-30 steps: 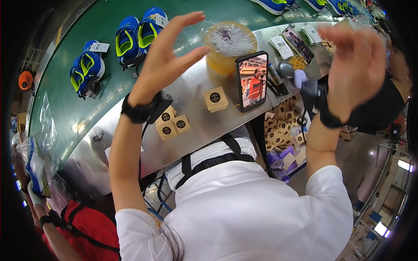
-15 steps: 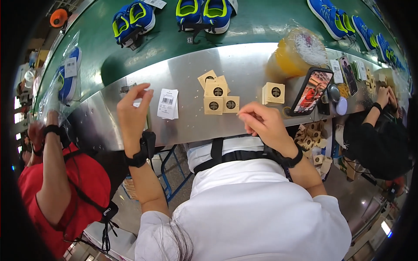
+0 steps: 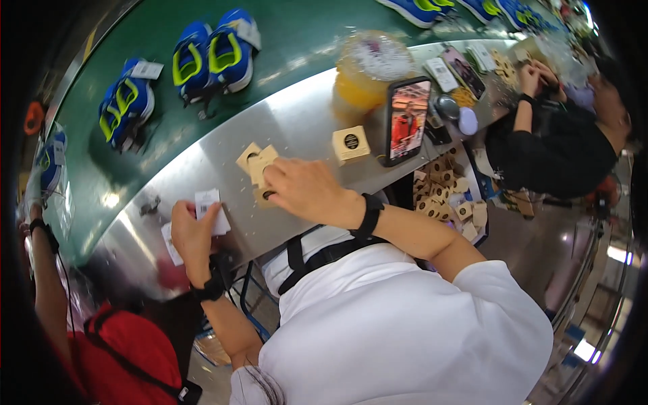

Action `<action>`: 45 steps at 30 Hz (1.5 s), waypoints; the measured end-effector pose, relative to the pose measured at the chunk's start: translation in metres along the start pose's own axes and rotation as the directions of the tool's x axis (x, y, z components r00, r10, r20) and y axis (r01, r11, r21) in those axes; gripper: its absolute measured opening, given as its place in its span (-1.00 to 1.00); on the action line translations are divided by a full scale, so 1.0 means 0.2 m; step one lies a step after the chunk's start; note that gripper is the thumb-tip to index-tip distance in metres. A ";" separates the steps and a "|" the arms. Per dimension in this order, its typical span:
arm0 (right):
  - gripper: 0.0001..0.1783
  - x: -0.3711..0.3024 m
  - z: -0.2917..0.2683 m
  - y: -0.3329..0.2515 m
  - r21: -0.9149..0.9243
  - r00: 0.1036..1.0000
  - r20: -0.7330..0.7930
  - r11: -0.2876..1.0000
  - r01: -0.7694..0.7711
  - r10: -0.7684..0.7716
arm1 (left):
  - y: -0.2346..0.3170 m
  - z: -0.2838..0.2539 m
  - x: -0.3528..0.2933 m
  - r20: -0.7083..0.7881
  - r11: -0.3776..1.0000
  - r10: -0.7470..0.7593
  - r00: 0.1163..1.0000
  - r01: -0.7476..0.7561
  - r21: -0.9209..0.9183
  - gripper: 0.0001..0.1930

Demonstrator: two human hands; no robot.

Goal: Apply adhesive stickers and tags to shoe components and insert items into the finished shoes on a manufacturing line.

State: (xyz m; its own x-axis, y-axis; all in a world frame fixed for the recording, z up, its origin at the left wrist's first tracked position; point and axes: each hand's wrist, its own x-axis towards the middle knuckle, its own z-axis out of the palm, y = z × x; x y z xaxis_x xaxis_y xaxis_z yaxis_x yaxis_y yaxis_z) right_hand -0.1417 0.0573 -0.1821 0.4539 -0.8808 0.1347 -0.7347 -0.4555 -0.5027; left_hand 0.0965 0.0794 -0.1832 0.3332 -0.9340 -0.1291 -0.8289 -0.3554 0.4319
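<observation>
- At far left, beyond the counter's (image 3: 297, 121) left end: a co-worker in a red top (image 3: 131, 358), one arm raised toward a bagged blue shoe (image 3: 50, 162).
- On the green belt (image 3: 162, 128) along the counter's back edge: a pair of blue shoes (image 3: 138, 101) with lime linings, then a second pair (image 3: 229, 57).
- Near the counter's left end: a small metal clip (image 3: 150, 206); closer to the front edge, a few loose tags (image 3: 172, 244).
- Just right of these, by the front edge: holds the left hand (image 3: 192, 236) against white tags (image 3: 208, 200), thumb over their edge, finger gap narrow; cannot tell if pinching or only touching.
- Next along: overlapping brown cards (image 3: 258, 165) with black discs, partly hidden beneath the right hand (image 3: 307, 192), palm down, fingers bent close together; cannot tell if gripping.
- Mid-counter: a neat card stack (image 3: 351, 144); behind, at the back edge, a yellow tub (image 3: 358, 88) under clear film.
- Farther right: a propped phone (image 3: 407, 125) near the front edge, then a round tin (image 3: 447, 108) and a second phone (image 3: 466, 71).
- Below the front edge: a heap of loose cards (image 3: 432, 196).
- At far right, beside the counter's right end: a co-worker in black (image 3: 560, 155).
</observation>
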 end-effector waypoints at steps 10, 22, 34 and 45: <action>-0.85 -0.04 -0.08 0.03 0.316 0.992 0.029 0.941 -0.123 0.120 | -0.12 0.05 0.03 0.242 0.769 0.052 0.969 0.116 -0.628 -0.77; -0.77 -0.08 -0.11 0.09 0.440 0.995 0.066 0.893 -0.101 0.080 | -0.01 0.04 0.01 0.105 0.853 0.010 0.994 0.046 -0.520 -0.78; -0.81 -0.09 -0.12 0.14 0.462 0.995 0.024 0.882 -0.096 0.095 | 0.03 -0.03 0.00 0.166 0.697 0.038 0.985 0.093 -0.711 -0.89; -0.80 -0.08 -0.14 0.16 0.491 0.996 0.019 0.867 -0.086 0.089 | 0.08 0.00 0.01 0.544 -0.348 -0.065 0.836 0.492 -0.798 -0.74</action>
State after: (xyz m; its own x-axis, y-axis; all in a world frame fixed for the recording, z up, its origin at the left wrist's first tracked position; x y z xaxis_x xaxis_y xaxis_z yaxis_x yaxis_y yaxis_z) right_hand -0.1867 0.0532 -0.1761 0.3965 -0.9151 0.0736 -0.4286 -0.2554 -0.8667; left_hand 0.0825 0.0724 -0.1767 0.0878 -0.7782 -0.6218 0.8111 -0.3065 0.4981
